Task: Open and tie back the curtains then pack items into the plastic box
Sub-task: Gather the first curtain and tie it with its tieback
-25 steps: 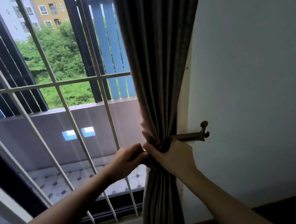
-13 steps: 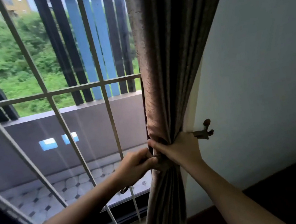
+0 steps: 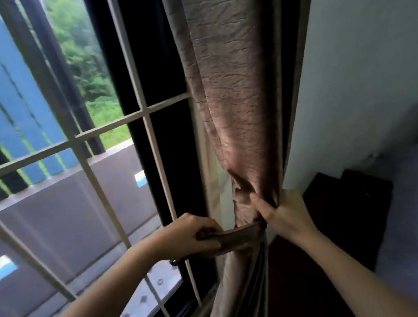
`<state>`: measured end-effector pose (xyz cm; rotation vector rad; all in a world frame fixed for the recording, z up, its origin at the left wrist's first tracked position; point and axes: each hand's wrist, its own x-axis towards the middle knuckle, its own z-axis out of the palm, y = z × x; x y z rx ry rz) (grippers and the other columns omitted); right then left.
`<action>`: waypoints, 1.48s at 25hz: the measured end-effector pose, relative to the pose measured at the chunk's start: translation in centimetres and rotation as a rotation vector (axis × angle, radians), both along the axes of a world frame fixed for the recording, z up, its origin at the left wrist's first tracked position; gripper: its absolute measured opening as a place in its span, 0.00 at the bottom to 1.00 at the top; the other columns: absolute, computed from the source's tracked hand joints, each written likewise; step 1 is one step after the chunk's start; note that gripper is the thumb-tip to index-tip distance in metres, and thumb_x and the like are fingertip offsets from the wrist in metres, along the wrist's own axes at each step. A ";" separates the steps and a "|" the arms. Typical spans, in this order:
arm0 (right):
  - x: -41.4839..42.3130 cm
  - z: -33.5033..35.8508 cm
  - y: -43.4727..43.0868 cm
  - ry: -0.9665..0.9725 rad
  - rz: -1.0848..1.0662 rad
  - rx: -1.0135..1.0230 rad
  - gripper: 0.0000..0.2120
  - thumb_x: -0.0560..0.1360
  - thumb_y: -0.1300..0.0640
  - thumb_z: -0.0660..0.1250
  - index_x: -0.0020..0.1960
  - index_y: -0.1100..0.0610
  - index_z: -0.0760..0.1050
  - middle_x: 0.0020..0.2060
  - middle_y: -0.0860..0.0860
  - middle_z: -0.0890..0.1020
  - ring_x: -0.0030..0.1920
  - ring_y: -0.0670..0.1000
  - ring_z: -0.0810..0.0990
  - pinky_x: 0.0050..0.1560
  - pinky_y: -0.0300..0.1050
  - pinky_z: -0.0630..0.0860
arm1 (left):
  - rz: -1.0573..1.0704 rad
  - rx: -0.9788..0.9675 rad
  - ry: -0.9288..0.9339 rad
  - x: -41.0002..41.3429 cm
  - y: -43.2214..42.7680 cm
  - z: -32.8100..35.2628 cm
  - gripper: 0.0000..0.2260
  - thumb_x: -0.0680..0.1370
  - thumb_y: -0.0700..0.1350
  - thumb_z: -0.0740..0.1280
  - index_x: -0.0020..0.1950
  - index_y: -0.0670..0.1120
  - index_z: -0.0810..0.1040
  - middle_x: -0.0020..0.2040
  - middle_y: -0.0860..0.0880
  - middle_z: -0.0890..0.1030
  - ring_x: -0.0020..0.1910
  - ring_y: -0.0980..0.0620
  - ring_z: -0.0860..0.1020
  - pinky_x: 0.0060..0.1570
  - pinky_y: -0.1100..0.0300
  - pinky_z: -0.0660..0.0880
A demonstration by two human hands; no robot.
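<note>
While the curtain point(image 3: 236, 94) hangs gathered at the right edge of the window point(image 3: 70, 179), against the wall point(image 3: 376, 51), the left hand point(image 3: 189, 236) has its grip clamped on the tie-back strap point(image 3: 237, 237), and the right hand point(image 3: 288, 213) has its grip pinched on the bunched folds. The curtain's long axis runs top to bottom; the strap lies across it, left to right. If the strap slips from the left fingers, or the right hand loosens early, the folds would likely spread out again. No hook is visible, so securing looks uncertain.
</note>
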<state>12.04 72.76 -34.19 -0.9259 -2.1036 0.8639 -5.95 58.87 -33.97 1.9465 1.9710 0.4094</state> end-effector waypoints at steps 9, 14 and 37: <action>4.0 1.3 7.1 -0.013 -0.230 0.110 0.15 0.75 0.50 0.66 0.51 0.62 0.81 0.47 0.58 0.84 0.52 0.58 0.81 0.50 0.40 0.72 | 0.077 0.073 -0.568 0.8 10.2 -2.3 0.03 0.76 0.42 0.69 0.46 0.50 0.78 0.41 0.54 0.79 0.39 0.52 0.78 0.39 0.62 0.75; 3.4 1.8 11.0 -0.010 -0.279 0.131 0.18 0.74 0.47 0.65 0.42 0.64 0.80 0.39 0.59 0.84 0.45 0.58 0.82 0.47 0.44 0.76 | 0.269 0.160 -1.153 0.4 13.5 -4.1 0.08 0.75 0.33 0.67 0.45 0.46 0.80 0.40 0.50 0.80 0.40 0.56 0.77 0.39 0.68 0.74; -2.4 1.8 13.4 -0.097 -0.257 0.212 0.21 0.73 0.49 0.67 0.28 0.61 0.67 0.21 0.49 0.68 0.22 0.42 0.65 0.20 0.32 0.60 | 1.163 0.541 -0.584 1.3 23.7 -7.8 0.08 0.78 0.42 0.63 0.52 0.44 0.81 0.63 0.51 0.79 0.58 0.46 0.79 0.57 0.60 0.72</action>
